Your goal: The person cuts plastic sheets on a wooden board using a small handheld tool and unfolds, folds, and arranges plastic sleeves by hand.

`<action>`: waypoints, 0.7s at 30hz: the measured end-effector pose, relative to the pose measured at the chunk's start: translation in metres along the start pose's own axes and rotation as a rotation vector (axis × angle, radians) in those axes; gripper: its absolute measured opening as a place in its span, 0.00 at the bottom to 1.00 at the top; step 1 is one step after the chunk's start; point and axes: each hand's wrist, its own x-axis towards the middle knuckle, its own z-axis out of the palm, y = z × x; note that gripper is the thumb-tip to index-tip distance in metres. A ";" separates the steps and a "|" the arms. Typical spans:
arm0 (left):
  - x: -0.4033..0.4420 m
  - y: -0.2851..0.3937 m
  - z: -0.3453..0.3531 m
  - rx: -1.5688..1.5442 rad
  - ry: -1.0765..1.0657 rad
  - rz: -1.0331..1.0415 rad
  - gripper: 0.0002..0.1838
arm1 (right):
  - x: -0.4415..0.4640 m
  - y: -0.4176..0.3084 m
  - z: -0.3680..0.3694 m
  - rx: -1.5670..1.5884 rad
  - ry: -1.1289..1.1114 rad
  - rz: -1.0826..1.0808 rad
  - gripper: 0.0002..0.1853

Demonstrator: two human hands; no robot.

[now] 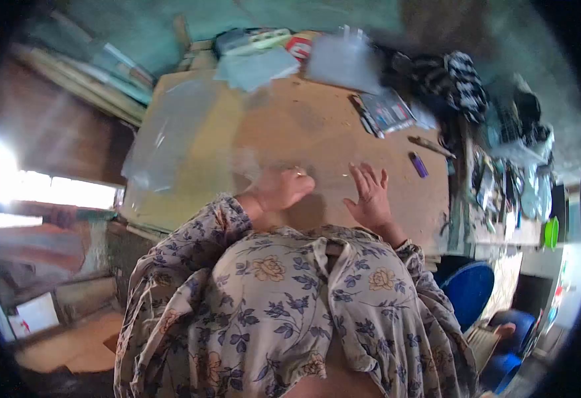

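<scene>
My left hand (279,190) is over the wooden tabletop (290,142) with its fingers curled closed. A small bright glint shows at its knuckles, and whatever may be inside the fingers is hidden. To its right, my right hand (371,199) has its fingers spread and holds nothing that I can see. A tiny pale fleck (345,176) lies by its fingertips, too small to name. Beyond that hand, on the right side of the table, are a purple lighter-like object (418,165) and a slim brownish tool (431,146).
Clear plastic sheeting (171,132) covers the table's left side. Pale papers (257,68), a grey-white sheet (345,63) and a dark printed packet (387,111) lie toward the back. Dark patterned cloth (466,86) is heaped at back right. A blue round container (469,292) stands at lower right.
</scene>
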 end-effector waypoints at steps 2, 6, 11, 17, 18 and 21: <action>0.000 0.002 -0.034 -0.065 0.023 -0.037 0.06 | 0.020 0.006 0.000 0.255 -0.185 0.038 0.24; -0.031 -0.048 -0.091 -0.226 -0.014 -0.307 0.06 | 0.078 -0.023 -0.035 0.389 -0.553 -0.107 0.08; -0.076 -0.151 -0.138 -0.088 -0.023 -0.554 0.07 | 0.203 -0.047 0.047 -0.456 -0.706 -0.764 0.12; -0.104 -0.206 -0.244 0.709 0.234 -0.664 0.07 | 0.343 -0.129 0.064 0.034 -0.033 -0.149 0.14; -0.112 -0.203 -0.263 0.820 0.325 -0.580 0.07 | 0.361 -0.141 0.068 0.071 0.099 -0.191 0.12; -0.136 -0.186 -0.298 1.060 0.625 -0.452 0.04 | 0.387 -0.173 0.071 0.138 0.578 -0.441 0.09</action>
